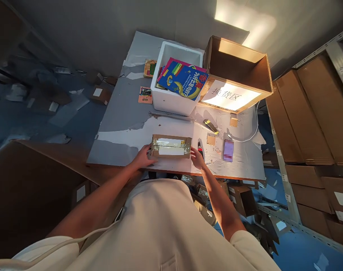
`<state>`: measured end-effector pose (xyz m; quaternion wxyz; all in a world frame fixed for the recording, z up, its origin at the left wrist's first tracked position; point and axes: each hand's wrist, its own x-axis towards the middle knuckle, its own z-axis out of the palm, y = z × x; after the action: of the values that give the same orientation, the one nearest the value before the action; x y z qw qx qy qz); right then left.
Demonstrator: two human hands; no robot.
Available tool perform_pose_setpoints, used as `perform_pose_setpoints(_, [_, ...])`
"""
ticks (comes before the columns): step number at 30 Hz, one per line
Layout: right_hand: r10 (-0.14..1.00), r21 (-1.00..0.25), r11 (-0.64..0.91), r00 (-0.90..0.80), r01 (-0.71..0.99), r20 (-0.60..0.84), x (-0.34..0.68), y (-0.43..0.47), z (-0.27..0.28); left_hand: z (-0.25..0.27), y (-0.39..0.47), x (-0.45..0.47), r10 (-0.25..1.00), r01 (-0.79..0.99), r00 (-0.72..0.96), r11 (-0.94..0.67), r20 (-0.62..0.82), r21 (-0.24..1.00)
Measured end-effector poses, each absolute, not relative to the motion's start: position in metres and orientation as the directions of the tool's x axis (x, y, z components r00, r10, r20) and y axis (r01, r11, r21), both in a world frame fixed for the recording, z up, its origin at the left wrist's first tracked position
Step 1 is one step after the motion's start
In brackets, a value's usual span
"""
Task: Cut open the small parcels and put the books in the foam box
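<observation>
A small cardboard box [171, 151], sealed with clear tape and bearing white labels, lies near the front edge of the table. My left hand [144, 157] holds its left end, thumb toward me and fingers against the side. At the opposite end, my right hand [198, 158] grips the right side with its fingertips. Just beyond the right hand is a small red and black object [200, 147], partly hidden. A black and yellow utility knife [211, 126] lies farther back, and a phone with a blurred purple screen [228, 150] is to the right.
At the back of the table [115, 120] stand a white foam bin [173, 102] of books [182, 79] and an open carton [239, 71] with a handwritten sign. A white cable [245, 140] crosses the right side. Stacked cartons [304, 116] fill a rack at right.
</observation>
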<state>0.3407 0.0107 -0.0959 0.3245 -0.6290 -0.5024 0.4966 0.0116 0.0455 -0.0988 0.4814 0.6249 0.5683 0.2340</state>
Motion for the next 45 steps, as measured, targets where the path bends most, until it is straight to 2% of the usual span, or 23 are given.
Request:
perform_pose_setpoints(4, [0.935, -0.895, -0.306, -0.073, 0.324, -0.346, 0.335, 0.006, -0.103, -0.118, 0.042, 0.014, 0.933, 0.491, 0.230, 0.134, -0.276, 0.861])
perform_pose_setpoints(8, [0.941, -0.897, -0.278, -0.092, 0.344, -0.327, 0.334, 0.010, -0.100, -0.118, 0.044, 0.019, 0.943, 0.484, 0.185, 0.157, -0.276, 0.861])
perform_pose_setpoints(13, [0.962, -0.785, -0.220, -0.007, 0.580, -0.274, 0.336, 0.022, -0.096, -0.101, 0.060, 0.023, 0.955, 0.577, 0.059, 0.206, -0.292, 0.790])
perform_pose_setpoints(17, [0.955, -0.757, -0.265, 0.057, 0.597, -0.289, 0.330, 0.035, -0.104, -0.100, 0.073, 0.033, 0.945, 0.649, -0.007, 0.252, -0.326, 0.717])
perform_pose_setpoints(21, [0.952, -0.773, -0.281, 0.061, 0.569, -0.301, 0.329, 0.037, -0.113, -0.106, 0.076, 0.036, 0.939, 0.661, -0.035, 0.279, -0.343, 0.696])
perform_pose_setpoints(29, [0.945, -0.865, -0.321, 0.062, 0.387, -0.323, 0.343, -0.005, -0.123, -0.119, 0.049, 0.012, 0.930, 0.574, 0.030, 0.284, -0.366, 0.768])
perform_pose_setpoints(35, [0.929, -0.833, -0.341, 0.023, 0.435, -0.369, 0.337, -0.028, -0.126, -0.128, 0.026, 0.006, 0.899, 0.540, 0.175, 0.254, -0.402, 0.802])
perform_pose_setpoints(40, [0.929, -0.890, -0.331, -0.056, 0.314, -0.365, 0.325, -0.020, -0.119, -0.127, 0.028, 0.012, 0.891, 0.510, 0.211, 0.251, -0.403, 0.822])
perform_pose_setpoints(42, [0.940, -0.897, -0.302, -0.052, 0.323, -0.336, 0.327, -0.016, -0.110, -0.119, 0.030, 0.011, 0.893, 0.494, 0.224, 0.241, -0.391, 0.835])
perform_pose_setpoints(45, [0.965, -0.864, -0.219, -0.032, 0.454, -0.261, 0.334, -0.006, -0.093, -0.101, 0.037, 0.009, 0.917, 0.498, 0.209, 0.199, -0.339, 0.844])
